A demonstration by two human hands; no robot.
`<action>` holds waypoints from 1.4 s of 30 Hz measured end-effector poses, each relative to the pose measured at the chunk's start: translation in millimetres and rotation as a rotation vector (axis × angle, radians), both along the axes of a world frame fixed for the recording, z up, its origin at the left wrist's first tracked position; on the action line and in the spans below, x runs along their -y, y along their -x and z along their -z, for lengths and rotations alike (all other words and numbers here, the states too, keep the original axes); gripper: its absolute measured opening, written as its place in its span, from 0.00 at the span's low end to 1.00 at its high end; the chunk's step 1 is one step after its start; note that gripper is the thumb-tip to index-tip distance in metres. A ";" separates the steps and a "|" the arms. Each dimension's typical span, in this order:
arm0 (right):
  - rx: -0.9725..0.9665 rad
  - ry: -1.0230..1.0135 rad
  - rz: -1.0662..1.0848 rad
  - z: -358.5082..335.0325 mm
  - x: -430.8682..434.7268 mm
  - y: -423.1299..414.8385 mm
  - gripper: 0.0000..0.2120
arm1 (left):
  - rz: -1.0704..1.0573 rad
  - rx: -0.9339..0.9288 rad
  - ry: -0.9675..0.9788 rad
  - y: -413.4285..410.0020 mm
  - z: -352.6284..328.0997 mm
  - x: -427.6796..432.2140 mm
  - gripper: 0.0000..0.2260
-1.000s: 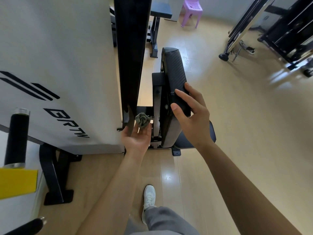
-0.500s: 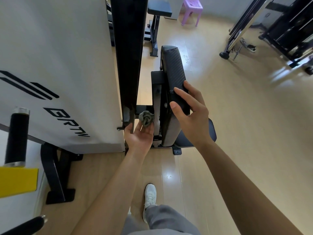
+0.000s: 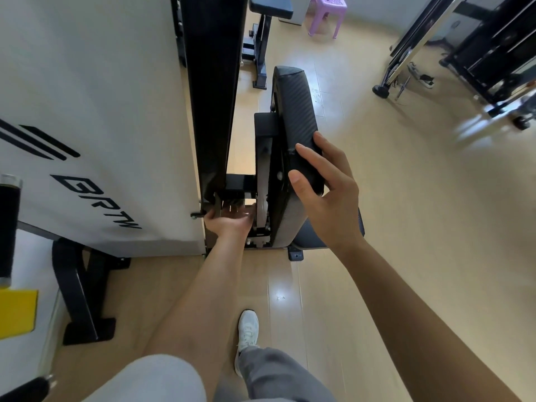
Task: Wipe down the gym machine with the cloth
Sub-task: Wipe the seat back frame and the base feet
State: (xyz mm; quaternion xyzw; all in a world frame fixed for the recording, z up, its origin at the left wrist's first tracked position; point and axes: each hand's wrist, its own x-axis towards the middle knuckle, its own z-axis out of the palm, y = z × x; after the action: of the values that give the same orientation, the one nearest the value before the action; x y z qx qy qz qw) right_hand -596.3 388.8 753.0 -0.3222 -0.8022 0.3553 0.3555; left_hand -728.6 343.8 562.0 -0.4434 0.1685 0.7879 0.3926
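A white panel (image 3: 101,111) and a black upright (image 3: 213,97) crowd our left; a purple stool (image 3: 326,13) stands well beyond. Our right hand (image 3: 324,192) grips the pad (image 3: 295,105). Our left hand (image 3: 229,223) is in the gap between upright and pad, blurred. The cloth (image 3: 236,202) shows grey at its fingertips; we cannot tell the grasp.

The pale wood-look floor (image 3: 391,242) carries the gym machine (image 3: 101,111) on black feet. Just behind the machine stands a black bench (image 3: 262,44), with a purple plastic stool (image 3: 326,13) farther behind it. Dark racks (image 3: 493,53) stand well off to the machine's right, and a white shoe (image 3: 248,329) is planted in front of it.
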 end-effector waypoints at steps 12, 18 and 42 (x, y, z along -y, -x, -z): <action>-0.009 -0.002 -0.013 1.2 -0.2 -0.4 0.19 | 0.099 -0.057 0.047 -12.5 10.0 16.4 0.28; 0.001 -0.018 0.001 0.6 0.7 0.0 0.19 | 0.099 -0.097 -0.056 -22.8 4.7 15.0 0.27; -0.015 -0.029 0.001 3.6 -1.0 0.6 0.19 | 1.294 -1.947 0.886 -13.8 -14.7 24.4 0.41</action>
State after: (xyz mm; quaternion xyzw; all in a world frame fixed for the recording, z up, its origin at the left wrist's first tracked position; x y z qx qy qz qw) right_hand -596.9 389.8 749.3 -0.3147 -0.8045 0.3458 0.3662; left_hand -714.8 319.4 576.7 0.3932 0.8261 0.3268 0.2371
